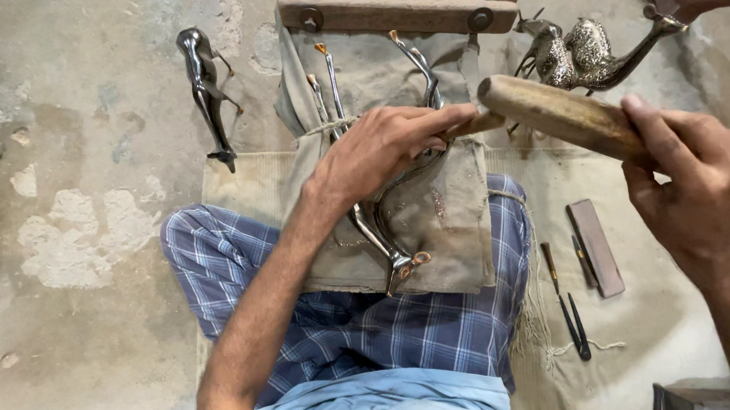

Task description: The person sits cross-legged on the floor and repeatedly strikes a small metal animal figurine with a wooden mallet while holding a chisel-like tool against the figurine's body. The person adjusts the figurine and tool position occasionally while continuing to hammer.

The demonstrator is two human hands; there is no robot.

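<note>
Left hand (pixel 378 148) pinches a chisel against the metal deer figure (pixel 384 229); right hand (pixel 706 181) grips the wooden mallet (pixel 560 114) raised above it: a glancing blow risks struck fingers.

The left hand (pixel 382 148) hides the metal figurine's (pixel 384 238) middle.

Rough, patchy concrete floor (pixel 83 208) under a dusty burlap mat (pixel 672 312), daylight.

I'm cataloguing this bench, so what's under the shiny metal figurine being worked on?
The metal animal figurine lies on a dusty khaki cloth draped over the person's lap. The left hand covers its middle, hiding that part. Below the cloth, blue checked trousers show.
</note>
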